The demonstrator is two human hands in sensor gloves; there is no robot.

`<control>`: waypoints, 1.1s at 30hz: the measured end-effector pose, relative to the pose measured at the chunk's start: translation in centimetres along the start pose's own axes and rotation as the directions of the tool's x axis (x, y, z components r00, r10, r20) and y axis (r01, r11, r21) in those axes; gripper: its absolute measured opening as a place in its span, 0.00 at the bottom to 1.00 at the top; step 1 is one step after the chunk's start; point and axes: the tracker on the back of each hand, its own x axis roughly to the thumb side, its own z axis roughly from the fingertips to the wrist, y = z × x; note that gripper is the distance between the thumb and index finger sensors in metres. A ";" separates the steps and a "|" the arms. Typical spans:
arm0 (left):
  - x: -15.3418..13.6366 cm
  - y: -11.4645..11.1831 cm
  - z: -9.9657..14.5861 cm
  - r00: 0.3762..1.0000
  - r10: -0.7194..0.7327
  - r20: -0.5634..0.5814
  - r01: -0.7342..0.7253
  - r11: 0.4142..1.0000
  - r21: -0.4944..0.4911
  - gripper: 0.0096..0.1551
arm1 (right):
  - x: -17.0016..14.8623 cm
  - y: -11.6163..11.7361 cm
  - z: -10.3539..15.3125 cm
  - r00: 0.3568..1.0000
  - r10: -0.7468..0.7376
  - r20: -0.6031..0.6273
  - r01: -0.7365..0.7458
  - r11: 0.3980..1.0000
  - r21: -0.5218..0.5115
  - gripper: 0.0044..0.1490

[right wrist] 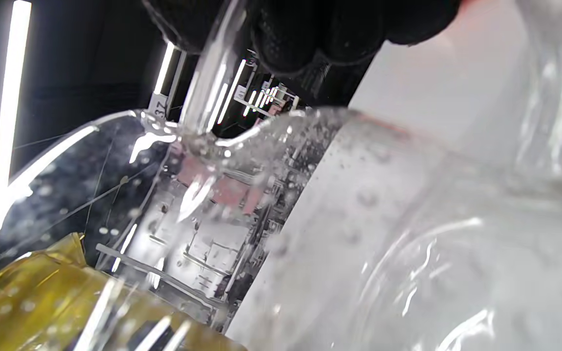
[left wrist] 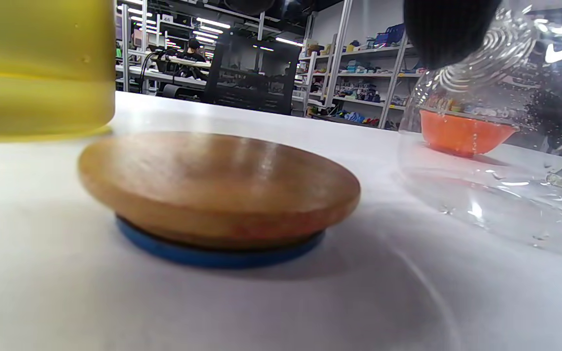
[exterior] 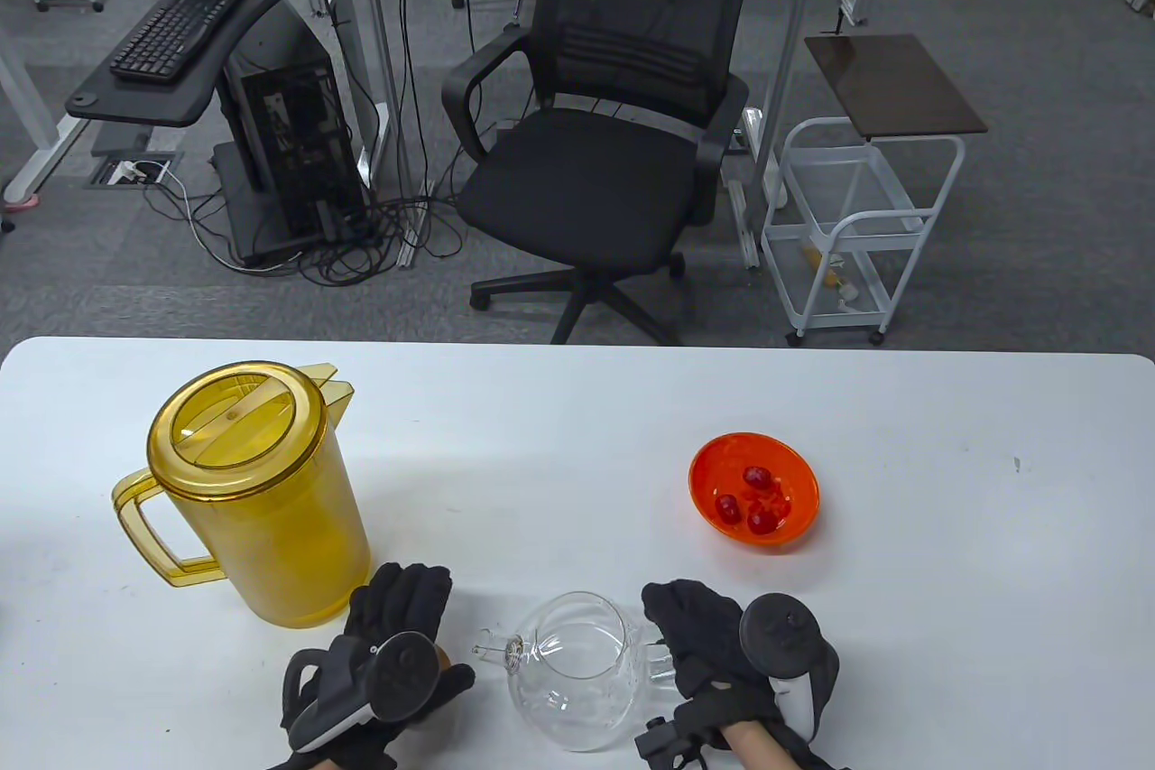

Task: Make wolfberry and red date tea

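Beyond my table (exterior: 577, 409), a black chair (exterior: 595, 138) is standing on grey carpet, a keyboard (exterior: 179, 25) is lying far left, and a white cart (exterior: 853, 219) is standing right.

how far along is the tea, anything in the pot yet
Early. Done: the wooden lid is off and lies on the table under the left hand. In hand: the right hand is at the handle of the glass teapot, which looks empty. Left: the red fruits are in the orange bowl, and the yellow pitcher stands unpoured.

table view looks down; both wrist views sit low, sharing the teapot (exterior: 570, 681).
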 end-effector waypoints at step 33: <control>-0.7 0.9 0.0 1.000 0.004 -0.019 -0.003 0.998 0.055 0.60 | -5.8 -9.3 -9.9 0.768 0.225 -0.600 -0.322 0.945 -0.058 0.54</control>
